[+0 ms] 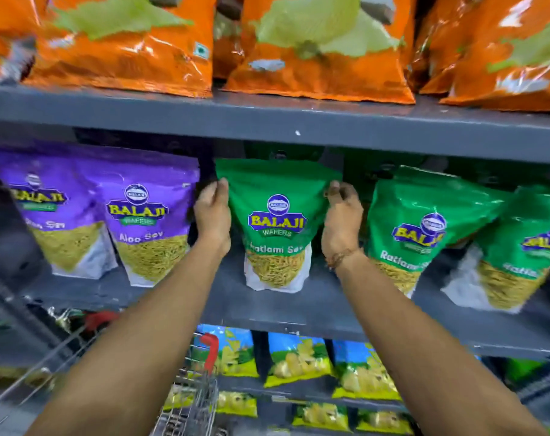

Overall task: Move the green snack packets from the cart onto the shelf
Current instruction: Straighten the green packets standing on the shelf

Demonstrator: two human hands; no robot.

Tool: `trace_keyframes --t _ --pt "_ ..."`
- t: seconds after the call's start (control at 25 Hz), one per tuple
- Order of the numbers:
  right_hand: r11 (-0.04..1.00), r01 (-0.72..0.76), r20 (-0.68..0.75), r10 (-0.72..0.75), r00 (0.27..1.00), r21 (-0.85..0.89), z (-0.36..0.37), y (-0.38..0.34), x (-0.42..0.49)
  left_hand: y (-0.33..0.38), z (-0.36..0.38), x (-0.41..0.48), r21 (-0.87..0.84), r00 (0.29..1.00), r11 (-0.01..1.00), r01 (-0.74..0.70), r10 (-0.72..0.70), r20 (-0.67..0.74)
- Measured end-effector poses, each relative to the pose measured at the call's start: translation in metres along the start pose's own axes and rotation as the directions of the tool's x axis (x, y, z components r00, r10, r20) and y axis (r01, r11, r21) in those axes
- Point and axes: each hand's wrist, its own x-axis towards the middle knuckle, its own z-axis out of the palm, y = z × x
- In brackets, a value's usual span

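We have a glossy green stand-up snack pouch printed "Ratlami Sev" [275,225] upright on the grey metal middle shelf [314,306], and we are gripping it by its two upper corners: our left hand [212,212] pinches the left edge near the top, our right hand [341,215] pinches the right edge at the same height, so the hands sit well apart with the full width of the pouch between them, each closed on the film. Holding it high and at both sides makes sense, we judge, because the pouch is floppy above its filled base; a two-corner grip keeps the face flat, label forward, and lets us square it in line. Its white gusseted bottom appears to rest on the shelf board, so the weight seems already taken there. The slot is chosen by kind: two matching green foil pouches [424,231] lean just to the right, while the purple "Aloo Sev" pouches [144,228] stand to the left, so this one fills the gap between flavours. The wire shopping cart with red handle caps [192,394] waits below our arms, near the shelf; whether more green packets lie in it we cannot tell
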Motion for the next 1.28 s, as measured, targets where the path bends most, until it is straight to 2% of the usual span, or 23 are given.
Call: trace_keyframes --t 0.08,0.12,0.16,0.24,0.4,0.48,0.52,0.6,0.64,0.72,0.76,0.8,0.88,0.96,1.04,1.08,1.16,1.2,1.28 --pt "0.998 -0.053 0.052 0.052 0.997 0.023 -0.007 0.027 -0.004 -0.018 -0.008 -0.001 0.005 0.997 1.000 0.024 -0.025 0.074" --pt "0.993 -0.114 0.124 0.109 0.986 0.033 -0.013 0.040 -0.011 -0.029 -0.014 -0.010 0.048 0.985 0.998 0.048 -0.055 0.164" --pt "0.984 -0.178 0.210 0.171 0.963 0.014 -0.018 0.056 -0.020 -0.042 -0.021 -0.017 0.119 0.958 0.990 0.075 -0.105 0.266" --pt "0.970 -0.209 0.317 0.239 0.918 -0.128 -0.026 0.082 -0.038 -0.063 -0.035 -0.036 0.245 0.881 0.964 0.103 -0.202 0.428" --pt "0.928 -0.196 0.222 0.274 0.936 -0.316 -0.028 0.087 -0.055 -0.070 -0.041 -0.046 0.341 0.874 0.931 0.131 -0.271 0.403" --pt "0.926 -0.198 0.179 0.265 0.948 -0.321 -0.032 0.085 -0.062 -0.072 -0.042 -0.050 0.320 0.919 0.940 0.121 -0.227 0.322" --pt "0.933 -0.193 0.118 0.239 0.964 -0.305 -0.037 0.082 -0.068 -0.074 -0.042 -0.057 0.311 0.963 0.947 0.084 -0.157 0.218" --pt "0.957 -0.215 -0.153 0.187 0.970 -0.193 -0.054 0.078 -0.075 -0.082 -0.045 -0.089 0.381 0.999 0.924 0.032 -0.018 -0.041" --pt "0.963 -0.222 -0.320 0.165 0.933 -0.153 -0.067 0.074 -0.075 -0.087 -0.043 -0.112 0.431 0.999 0.902 0.006 0.015 -0.045" --pt "0.970 -0.230 -0.575 0.145 0.805 -0.076 -0.099 0.053 -0.061 -0.089 -0.022 -0.156 0.417 0.983 0.909 -0.008 -0.070 0.171" --pt "0.983 -0.179 -0.625 0.119 0.772 -0.033 -0.112 0.040 -0.047 -0.086 -0.004 -0.167 0.369 0.944 0.929 -0.015 -0.108 0.312" --pt "0.995 -0.099 -0.630 0.077 0.773 0.001 -0.128 0.026 -0.030 -0.080 0.021 -0.171 0.294 0.902 0.956 -0.012 -0.116 0.417" --pt "0.998 0.024 -0.516 -0.048 0.855 -0.053 -0.151 -0.005 0.009 -0.059 0.083 -0.159 0.190 0.879 0.982 -0.001 -0.089 0.468" --pt "0.995 0.016 -0.345 -0.049 0.937 -0.098 -0.170 -0.033 0.053 -0.030 0.134 -0.141 0.140 0.896 0.989 0.054 -0.110 0.431" --pt "0.978 0.017 -0.184 -0.056 0.981 -0.208 -0.180 -0.053 0.077 -0.019 0.163 -0.124 0.088 0.944 0.994 0.064 -0.089 0.319" --pt "0.978 0.030 -0.137 -0.060 0.989 -0.208 -0.183 -0.057 0.080 -0.022 0.170 -0.119 0.103 0.964 0.993 0.051 -0.075 0.254" --pt "0.994 -0.006 -0.089 -0.003 0.996 -0.108 -0.189 -0.048 0.079 -0.034 0.172 -0.124 0.120 0.969 0.992 0.032 -0.060 0.239" --pt "0.995 -0.078 -0.046 0.075 0.996 -0.058 -0.196 -0.035 0.073 -0.043 0.170 -0.131 0.106 0.955 0.993 0.057 -0.085 0.283" --pt "0.969 -0.245 0.142 0.248 0.958 -0.034 -0.213 0.002 0.054 -0.070 0.164 -0.148 0.149 0.881 0.979 0.141 -0.193 0.431"
